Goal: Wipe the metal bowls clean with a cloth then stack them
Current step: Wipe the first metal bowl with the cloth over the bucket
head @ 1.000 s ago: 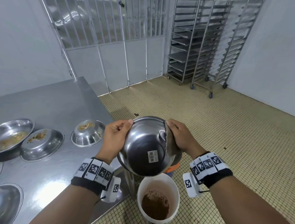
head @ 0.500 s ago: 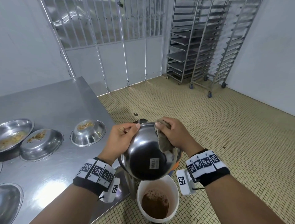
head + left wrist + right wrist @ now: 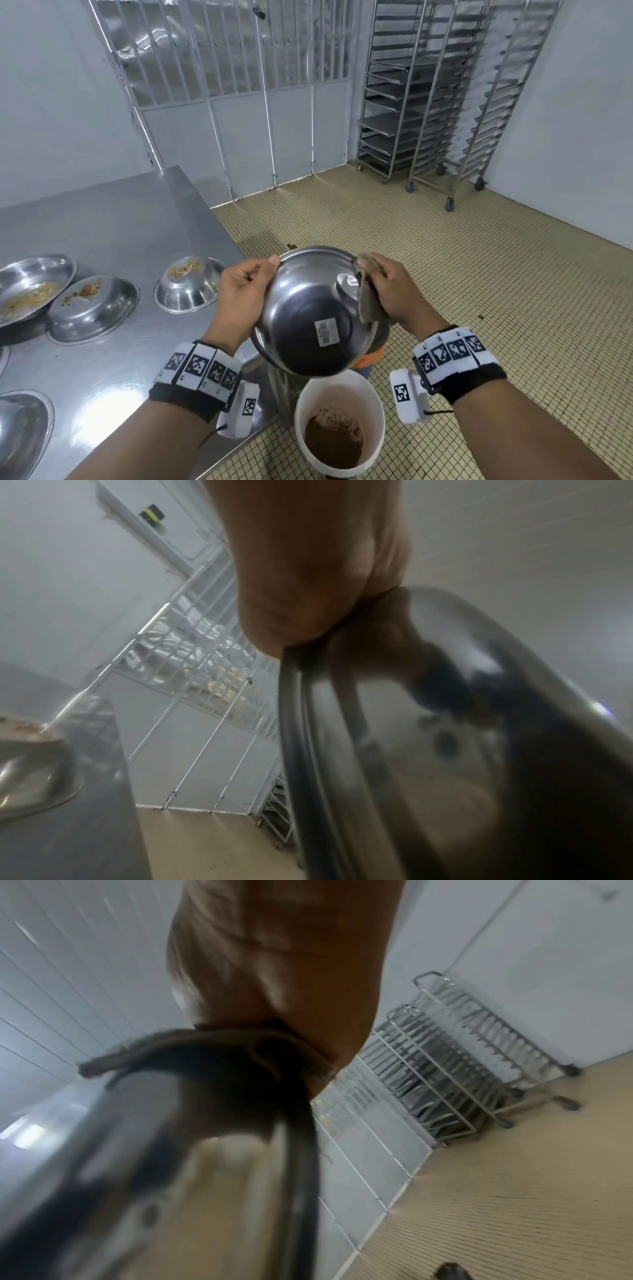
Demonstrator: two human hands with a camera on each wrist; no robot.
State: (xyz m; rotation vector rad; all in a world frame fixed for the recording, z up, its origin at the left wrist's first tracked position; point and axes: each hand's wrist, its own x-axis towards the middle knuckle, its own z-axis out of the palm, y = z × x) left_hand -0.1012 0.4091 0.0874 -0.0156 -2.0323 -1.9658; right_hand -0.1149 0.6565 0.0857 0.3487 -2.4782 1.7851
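Head view: bowl (image 3: 310, 315) was held tipped over bucket (image 3: 339, 421), left hand (image 3: 245, 294) pinching its rim; right hand (image 3: 387, 291) had slid cloth (image 3: 368, 301) from the top rim down the right side, wiping ongoing. Left wrist: thumb clamped on rim. Right wrist: cloth (image 3: 212, 1047) gripped over rim.

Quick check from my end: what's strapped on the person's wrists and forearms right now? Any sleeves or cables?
No sleeves: both forearms are bare. The left hand and right hand each have a black wristband topped by white blocks printed with black square tags. A white camera box with its own tag hangs under each wrist, trailing a thin black cable.
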